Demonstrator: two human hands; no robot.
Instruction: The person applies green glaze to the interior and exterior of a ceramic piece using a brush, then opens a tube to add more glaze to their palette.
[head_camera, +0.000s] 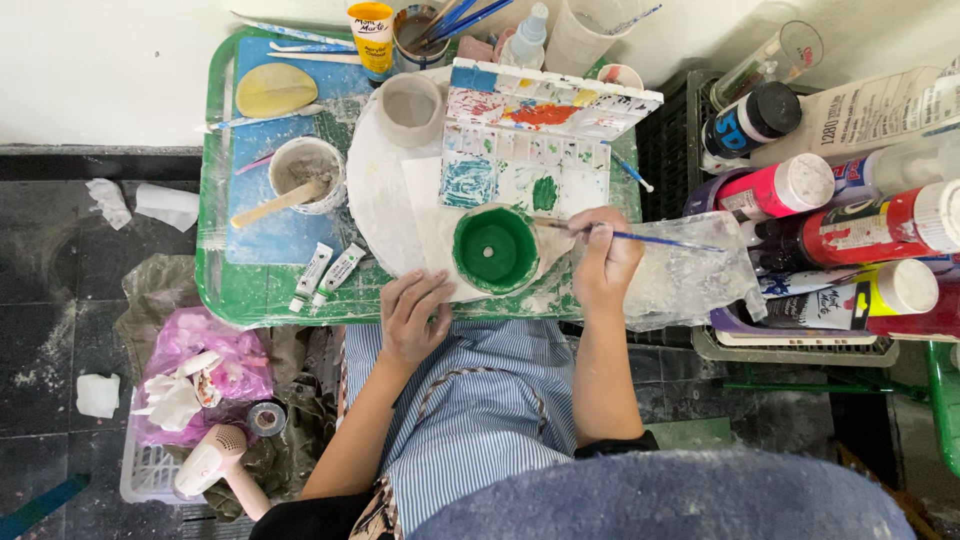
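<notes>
Paintwork at the near edge of the green table (215, 290): your right hand (605, 262) pinches a thin brush (640, 238), tip laid on the rim of the green pot (495, 249), handle trailing right so your wrist stays off the wet glaze. Your left hand (412, 315) rests flat and loosely spread, holding nothing, just beside the pot on the white wheel (375, 190), apparently to steady it. Directly behind the pot sits the palette (530, 135) (green well nearest the brush), a short reach for reloading. An unpainted cup (408, 108) stands at the wheel's far edge, paint tubes (328, 275) lie near the table's front, and bottles (850, 230) crowd the crate to your right.
</notes>
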